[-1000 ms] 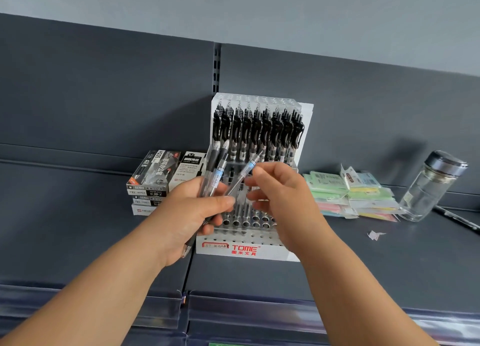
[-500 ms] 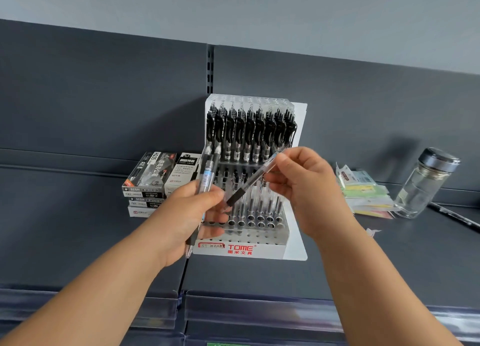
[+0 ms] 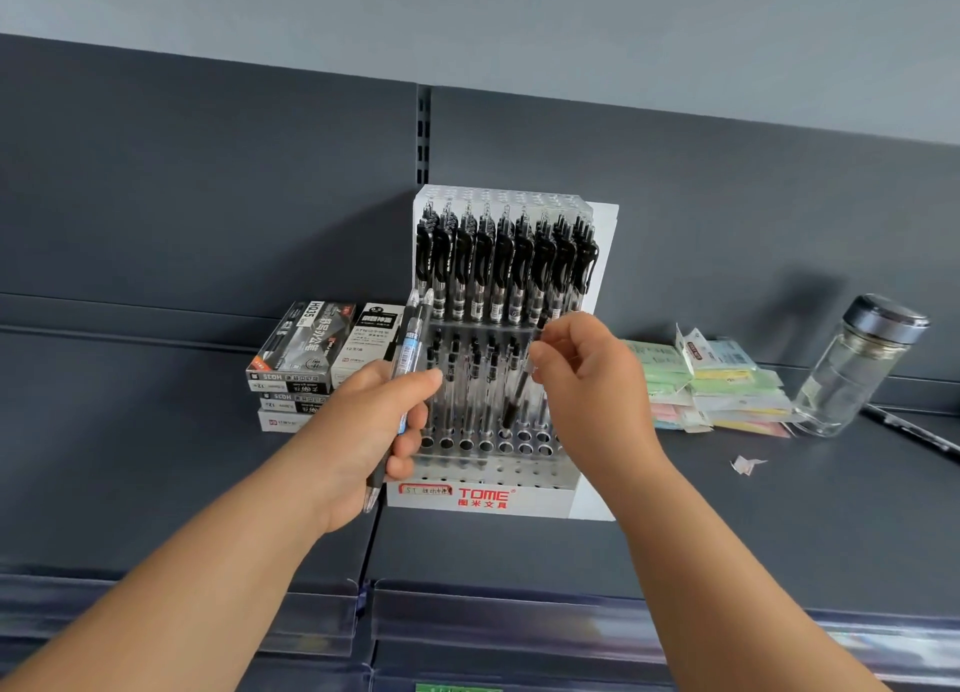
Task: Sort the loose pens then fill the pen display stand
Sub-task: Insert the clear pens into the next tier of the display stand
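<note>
Black pens (image 3: 506, 265) line the stand (image 3: 483, 496); right fingers (image 3: 543, 352) pinch one, left fingers (image 3: 415, 381) grip others.

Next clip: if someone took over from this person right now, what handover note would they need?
Left grip: holds a few loose pens upright at the stand's left edge.
Right grip: pinches one pen, tilted, tip down at the lower holes; cannot tell if it is in one.
Done: back row full of black-clipped pens; the tier below is partly filled.
Left: seat this pen, then the ones in the left grip; front holes are open.
</note>
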`<state>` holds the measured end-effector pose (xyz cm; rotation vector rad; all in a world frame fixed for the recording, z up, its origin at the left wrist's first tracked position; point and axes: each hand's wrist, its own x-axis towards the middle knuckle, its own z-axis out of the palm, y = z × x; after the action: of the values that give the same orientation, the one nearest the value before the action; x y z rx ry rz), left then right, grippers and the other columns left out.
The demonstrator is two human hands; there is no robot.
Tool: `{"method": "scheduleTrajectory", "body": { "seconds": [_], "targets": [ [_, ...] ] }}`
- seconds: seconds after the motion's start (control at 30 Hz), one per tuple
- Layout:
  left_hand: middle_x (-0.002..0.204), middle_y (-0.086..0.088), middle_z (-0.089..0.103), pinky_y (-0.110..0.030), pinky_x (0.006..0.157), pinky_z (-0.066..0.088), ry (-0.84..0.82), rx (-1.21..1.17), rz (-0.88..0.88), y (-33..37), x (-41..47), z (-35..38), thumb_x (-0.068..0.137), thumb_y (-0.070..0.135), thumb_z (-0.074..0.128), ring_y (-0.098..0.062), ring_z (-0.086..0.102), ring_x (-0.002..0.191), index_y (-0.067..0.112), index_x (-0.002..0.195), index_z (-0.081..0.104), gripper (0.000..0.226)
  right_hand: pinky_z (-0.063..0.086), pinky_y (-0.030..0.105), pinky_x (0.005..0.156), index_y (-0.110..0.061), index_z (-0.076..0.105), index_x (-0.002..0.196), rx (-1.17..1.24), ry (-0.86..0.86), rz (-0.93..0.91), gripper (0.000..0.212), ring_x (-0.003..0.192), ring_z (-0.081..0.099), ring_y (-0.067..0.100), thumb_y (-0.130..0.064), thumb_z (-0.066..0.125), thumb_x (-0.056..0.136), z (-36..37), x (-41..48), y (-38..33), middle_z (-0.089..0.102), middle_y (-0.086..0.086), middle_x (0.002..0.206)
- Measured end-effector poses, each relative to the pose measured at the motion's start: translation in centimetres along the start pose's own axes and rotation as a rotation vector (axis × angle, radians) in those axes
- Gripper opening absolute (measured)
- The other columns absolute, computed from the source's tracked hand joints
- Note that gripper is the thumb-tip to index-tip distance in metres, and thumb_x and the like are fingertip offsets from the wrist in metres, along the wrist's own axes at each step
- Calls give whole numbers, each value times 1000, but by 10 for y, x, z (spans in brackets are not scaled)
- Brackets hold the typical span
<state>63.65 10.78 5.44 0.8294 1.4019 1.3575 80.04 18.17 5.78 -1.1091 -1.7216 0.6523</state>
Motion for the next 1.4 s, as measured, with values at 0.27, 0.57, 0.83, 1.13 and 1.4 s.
{"method": "scheduleTrajectory", "body": {
  "seconds": [0.27,0.57,0.83,1.13,1.4],
  "targets": [
    [72,-7,55,-22,39,30,-12,0,11,3,-2,0,93,10,52,-14,43,48,11,86,52,6,37,21,50,-19,58,84,-161,-126,44,10,50,44,5,-20,56,94,13,-8,20,51,-8,58],
    [72,-3,64,-24,44,40,-45,53,63,2,-3,2,92,13,58,-13,55,54,10,97,62,7,34,20,50,-20,57,85,-219,-135,45,10,51,45,5,-22,56,94,14,-7,22,50,-9,58],
    [73,-1,68,-21,44,39,-82,89,80,4,-4,4,91,13,60,-10,56,54,7,99,63,10,43,26,57,-24,58,88,-238,-36,25,7,62,54,9,-30,59,92,4,-5,4,61,-10,78],
    [72,-2,69,-21,43,36,-117,97,96,7,-3,14,86,7,64,-10,54,54,10,93,64,8,50,24,59,-14,60,82,693,-168,328,12,60,59,12,-10,58,93,-5,0,-20,62,0,70],
    [72,-5,66,-20,41,36,3,-13,170,12,0,14,88,4,60,-10,48,52,7,92,64,7,54,25,61,-12,55,79,620,-223,403,15,63,63,16,-4,59,91,-33,8,-2,66,8,72]
  ]
}}
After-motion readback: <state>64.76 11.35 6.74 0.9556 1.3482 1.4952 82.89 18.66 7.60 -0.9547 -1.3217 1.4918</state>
